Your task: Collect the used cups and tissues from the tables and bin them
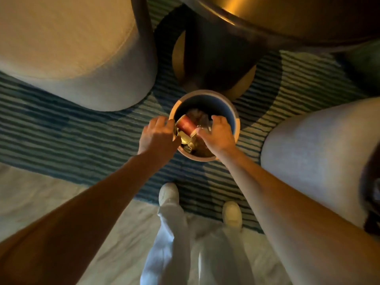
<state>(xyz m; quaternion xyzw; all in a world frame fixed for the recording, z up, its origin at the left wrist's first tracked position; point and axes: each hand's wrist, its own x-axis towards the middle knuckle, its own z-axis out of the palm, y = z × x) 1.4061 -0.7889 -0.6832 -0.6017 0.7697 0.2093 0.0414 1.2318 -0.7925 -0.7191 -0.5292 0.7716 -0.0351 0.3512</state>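
I am leaning over the round bin [236,120] standing on the striped rug [61,128] beside the table's base [216,64]. My left hand [158,136] is hovering at the rim, fingers spread, gripping nothing. My right hand [218,134] is curling above the rubbish; whether it is holding anything, I cannot tell. A reddish cup [185,126] is lying tilted inside the bin, between both hands.
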